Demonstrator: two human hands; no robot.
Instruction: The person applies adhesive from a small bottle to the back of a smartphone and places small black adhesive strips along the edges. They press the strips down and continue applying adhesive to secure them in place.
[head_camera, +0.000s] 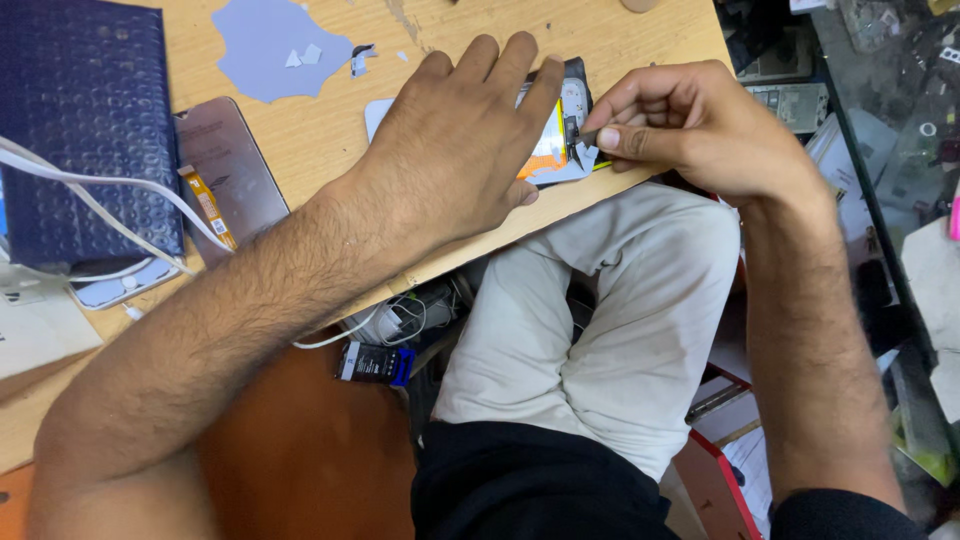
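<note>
At the table's front edge, the flat left hand pins an opened phone while the right hand pinches a small tool.

Both hairy forearms are bare beside the beige trousers; a black shirt hem sits below them, a black sleeve edge at their right

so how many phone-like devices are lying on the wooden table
3: an opened phone under the left hand, a silver back panel at left, a white device beneath the blue pouch. More may be hidden.
</note>
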